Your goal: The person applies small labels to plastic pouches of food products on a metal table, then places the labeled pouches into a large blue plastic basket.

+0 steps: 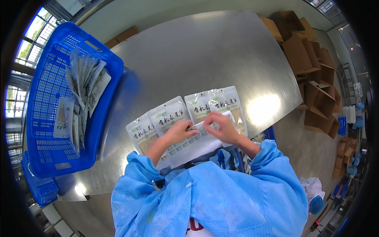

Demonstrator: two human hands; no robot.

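A white sheet of small printed labels (189, 146) slopes in front of my body, its upper edge curled. My left hand (179, 131) grips that edge between thumb and fingers. Thumb and index finger of my right hand (220, 126) pinch the sheet farther along the curl; whether a single label is between them is too small to tell. Behind the sheet, several flat plastic food pouches bearing writing lie overlapping in a row: a left pouch (142, 129), one beside it (165, 114), and a right pouch (229, 102). My hands and the sheet hide their lower parts.
The pouches lie on a stainless steel table (195, 53). At the left stands a blue perforated plastic basket (102, 142) holding several more pouches (86, 80). Open cardboard boxes (302, 56) are piled beyond the table's right edge. A blue crate (270, 134) is partly visible by my right arm.
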